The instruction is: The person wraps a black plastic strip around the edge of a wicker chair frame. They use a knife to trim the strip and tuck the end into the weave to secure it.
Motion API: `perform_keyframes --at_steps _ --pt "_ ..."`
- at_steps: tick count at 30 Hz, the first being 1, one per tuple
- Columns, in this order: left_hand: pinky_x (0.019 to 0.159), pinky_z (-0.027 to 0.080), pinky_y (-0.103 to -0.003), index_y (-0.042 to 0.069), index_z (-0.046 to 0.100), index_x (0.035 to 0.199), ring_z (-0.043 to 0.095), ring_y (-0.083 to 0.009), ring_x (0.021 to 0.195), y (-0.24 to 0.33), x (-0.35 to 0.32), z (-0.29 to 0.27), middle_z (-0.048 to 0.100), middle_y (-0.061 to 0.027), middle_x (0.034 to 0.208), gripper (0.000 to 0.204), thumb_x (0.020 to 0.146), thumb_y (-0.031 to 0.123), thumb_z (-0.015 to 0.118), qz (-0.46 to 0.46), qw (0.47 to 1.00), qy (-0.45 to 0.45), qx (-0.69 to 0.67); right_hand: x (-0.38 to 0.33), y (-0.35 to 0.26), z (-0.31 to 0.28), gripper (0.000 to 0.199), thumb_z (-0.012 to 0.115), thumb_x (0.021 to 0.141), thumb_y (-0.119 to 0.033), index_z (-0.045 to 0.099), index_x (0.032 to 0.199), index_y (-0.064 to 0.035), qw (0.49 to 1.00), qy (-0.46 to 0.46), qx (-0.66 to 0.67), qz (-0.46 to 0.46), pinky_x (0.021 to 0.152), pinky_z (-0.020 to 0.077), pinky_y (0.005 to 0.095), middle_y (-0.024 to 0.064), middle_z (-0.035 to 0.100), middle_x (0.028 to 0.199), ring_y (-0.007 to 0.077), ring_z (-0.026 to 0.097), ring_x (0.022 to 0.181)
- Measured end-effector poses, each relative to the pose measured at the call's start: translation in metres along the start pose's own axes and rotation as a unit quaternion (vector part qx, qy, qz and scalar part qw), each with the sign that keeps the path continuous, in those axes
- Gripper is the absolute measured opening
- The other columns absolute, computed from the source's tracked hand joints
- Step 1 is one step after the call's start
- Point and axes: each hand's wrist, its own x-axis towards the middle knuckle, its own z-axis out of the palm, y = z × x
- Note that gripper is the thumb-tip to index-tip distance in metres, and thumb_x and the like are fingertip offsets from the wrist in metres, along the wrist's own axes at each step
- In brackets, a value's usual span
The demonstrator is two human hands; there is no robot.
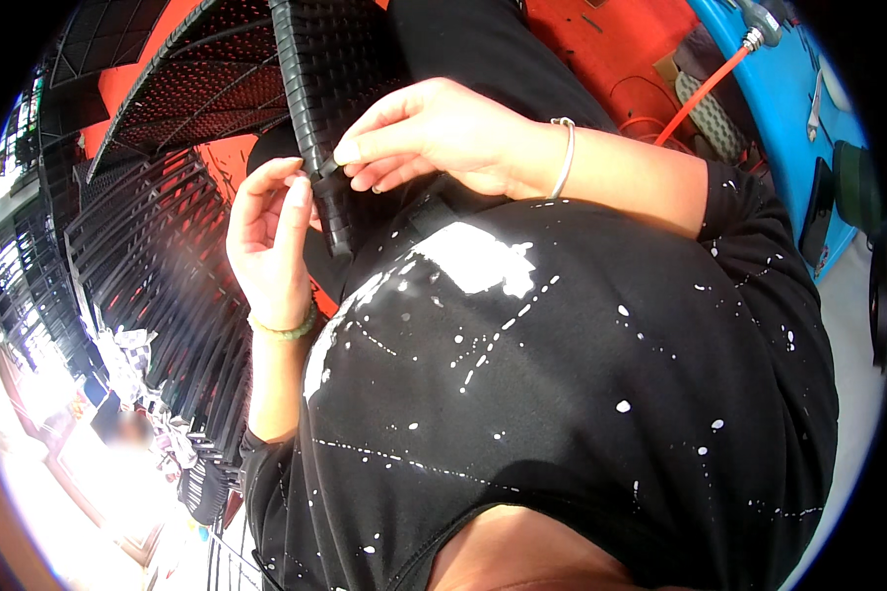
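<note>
Black, glossy flat strips cross over and under one another in the woven piece (304, 74), seen in the head view. It comes in at the upper edge and runs down between the person's hands, in front of the body; its tight weave catches the light along a rounded edge, and the lower part narrows to a blunt dark end. The right hand (453, 138) has its grip closed, thumb and fingertips pinching a short dark strip (330, 169) at the weave. The left hand (271, 236) curls at the opposite edge, thumb near fingertips; whether its grip holds anything cannot be told.
</note>
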Motion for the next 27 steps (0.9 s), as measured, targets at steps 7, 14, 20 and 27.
perform_keyframes --at_steps 7,14,20,27 --pt "0.071 0.053 -0.021 -0.001 0.066 0.106 0.061 -0.0104 0.081 0.003 -0.006 0.002 0.063 -0.0071 0.1 0.025 0.083 -0.009 0.07 0.198 0.951 0.01 0.236 0.001 -0.005 0.001 0.023 0.073 0.088 -0.016 0.07 0.103 0.0012 0.996 -0.004 -0.079 -0.043 0.08 0.0564 0.0281 0.0106 0.071 0.093 0.0169 0.07 0.085" --pt "0.067 0.052 -0.025 0.002 0.07 0.098 0.063 -0.0144 0.078 0.025 0.0 0.002 0.063 -0.0072 0.095 0.021 0.078 0.0 0.075 0.223 0.911 -0.023 0.346 0.008 -0.005 -0.001 0.022 0.073 0.087 -0.014 0.069 0.102 0.0006 0.987 -0.03 -0.126 -0.1 0.075 0.0563 0.0263 0.0094 0.072 0.09 0.0169 0.071 0.084" --pt "0.066 0.055 -0.023 -0.001 0.068 0.1 0.062 -0.0109 0.081 0.035 0.005 0.002 0.06 -0.0072 0.098 0.019 0.082 -0.006 0.069 0.208 0.903 -0.08 0.368 0.009 -0.015 -0.005 0.022 0.073 0.087 -0.013 0.068 0.102 0.0023 0.984 -0.077 -0.142 -0.074 0.079 0.058 0.0285 0.0116 0.072 0.089 0.0184 0.072 0.084" --pt "0.067 0.056 -0.025 0.001 0.069 0.096 0.065 -0.0142 0.078 0.037 0.005 0.001 0.061 -0.0073 0.092 0.018 0.079 -0.003 0.071 0.197 0.917 -0.083 0.337 0.014 -0.005 -0.011 0.024 0.072 0.088 -0.014 0.067 0.104 0.0046 0.993 -0.094 -0.069 -0.026 0.081 0.0584 0.0305 0.0148 0.072 0.093 0.0221 0.072 0.087"
